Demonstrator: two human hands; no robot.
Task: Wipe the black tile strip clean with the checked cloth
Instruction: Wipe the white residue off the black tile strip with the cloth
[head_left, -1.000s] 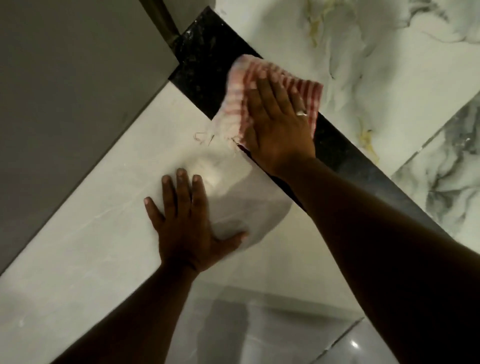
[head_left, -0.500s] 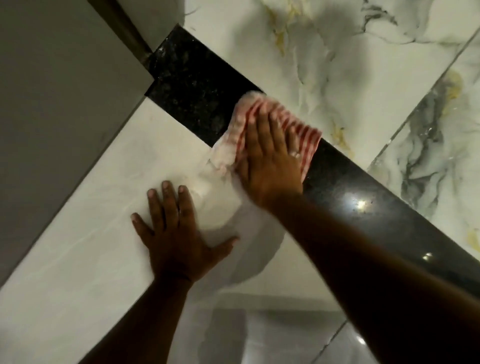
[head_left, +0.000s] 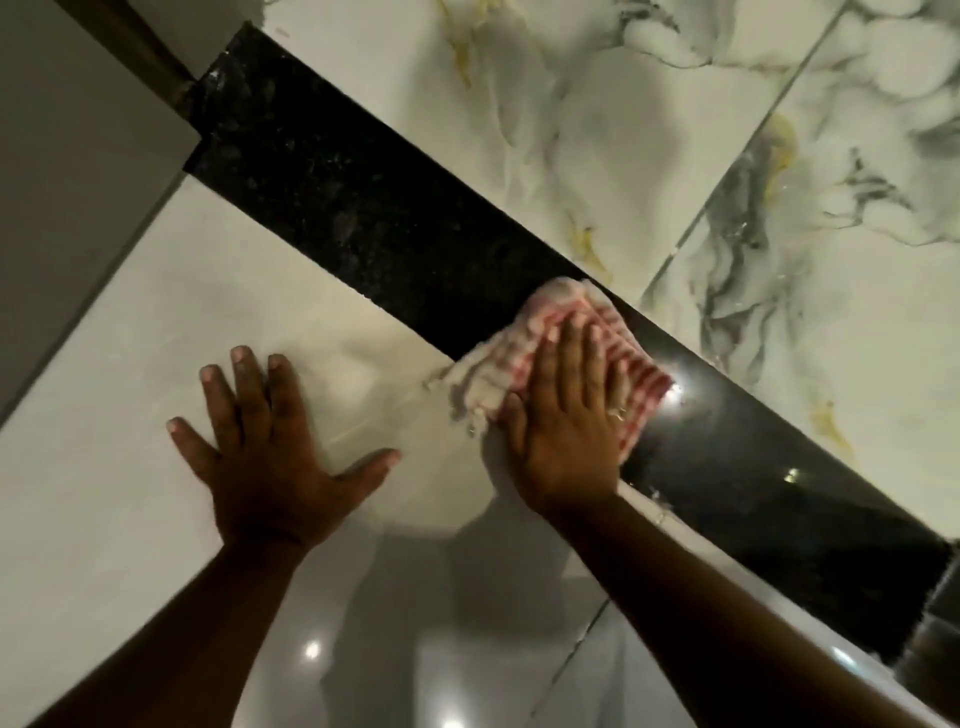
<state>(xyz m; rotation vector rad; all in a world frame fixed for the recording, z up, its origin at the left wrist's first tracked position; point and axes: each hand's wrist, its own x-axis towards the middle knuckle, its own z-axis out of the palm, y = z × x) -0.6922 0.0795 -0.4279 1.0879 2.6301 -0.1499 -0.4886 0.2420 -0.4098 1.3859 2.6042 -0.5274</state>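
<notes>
A black speckled tile strip runs diagonally from upper left to lower right between pale floor tiles. A red-and-white checked cloth lies across the strip near its middle, part of it hanging onto the cream tile. My right hand presses flat on the cloth, fingers together, a ring on one finger. My left hand rests flat with spread fingers on the cream tile, to the left of the cloth and off the strip.
White marble-pattern tiles with grey and yellow veins lie beyond the strip. A cream tile lies on the near side. A grey wall or panel bounds the left, with a dark frame edge at the strip's far end.
My right hand has slid the cloth down the strip toward the lower right, away from the strip's far end. My left hand stays planted on the cream tile.
</notes>
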